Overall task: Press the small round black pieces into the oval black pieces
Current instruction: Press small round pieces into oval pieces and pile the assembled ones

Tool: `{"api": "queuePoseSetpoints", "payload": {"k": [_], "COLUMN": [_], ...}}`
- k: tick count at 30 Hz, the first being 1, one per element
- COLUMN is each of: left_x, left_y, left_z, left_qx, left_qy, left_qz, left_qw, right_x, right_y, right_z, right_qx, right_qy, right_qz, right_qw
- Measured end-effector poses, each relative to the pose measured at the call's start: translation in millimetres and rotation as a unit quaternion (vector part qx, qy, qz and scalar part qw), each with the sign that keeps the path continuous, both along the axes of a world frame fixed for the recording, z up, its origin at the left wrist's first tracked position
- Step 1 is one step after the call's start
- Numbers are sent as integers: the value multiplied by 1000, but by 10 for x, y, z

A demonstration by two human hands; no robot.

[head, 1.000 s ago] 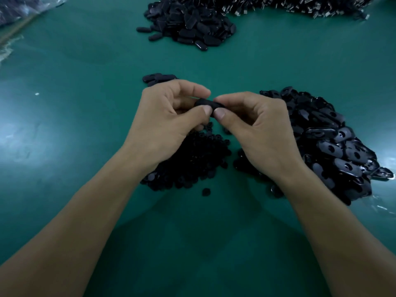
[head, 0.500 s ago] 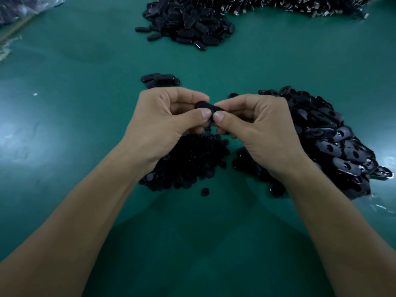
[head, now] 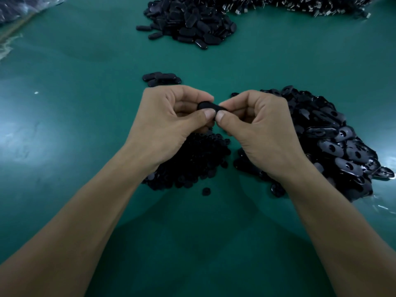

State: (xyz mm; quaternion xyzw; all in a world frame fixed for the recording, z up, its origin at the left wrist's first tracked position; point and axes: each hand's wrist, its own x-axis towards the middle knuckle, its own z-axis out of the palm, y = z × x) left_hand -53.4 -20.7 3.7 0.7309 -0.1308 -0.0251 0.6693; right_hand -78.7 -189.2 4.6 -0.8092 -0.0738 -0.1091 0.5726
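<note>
One black oval piece [head: 209, 106] is pinched between my left hand [head: 169, 123] and my right hand [head: 260, 129] above the green table. Both thumbs press on its near side, thumb tips almost touching. Whether a small round piece sits in it is hidden by my fingers. Under my left hand lies a heap of small round black pieces [head: 197, 161]. A heap of oval black pieces with holes [head: 334, 142] lies to the right, partly under my right wrist.
A few oval pieces [head: 161, 79] lie in a small group just beyond my left hand. A large pile of oval pieces [head: 188, 22] sits at the far middle, with metal-tipped parts [head: 300, 5] at the far right. A plastic bag [head: 23, 7] is far left. One round piece [head: 206, 191] lies loose.
Both hands have drifted slightly toward me while holding the oval piece, and my thumbs have closed in on it until their tips nearly meet.
</note>
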Motion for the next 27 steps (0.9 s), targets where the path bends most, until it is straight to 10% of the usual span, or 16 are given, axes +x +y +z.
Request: {"api": "queuePoseSetpoints", "payload": {"k": [14,18,22,27], "left_x": [25,164,471,860], "left_y": [-39,44,203,286], "left_z": [-57,-13,52,22], "left_qx": [25,12,12,83], "left_qy": [-36,-38,-40,12], "left_qz": [62,124,194,234], "left_qw": [997,991,980,969], "right_x": [14,8,-5,-28], "right_y": [-33,-104,-310,-336], "right_z": [-23,-26,31,49], "right_qx": [-23,-183,-425,-481], "right_qy": [-10,-21,14,121], "right_qz": [-18,-100,-195,-183], "right_qw": [1000,978,884,849]}}
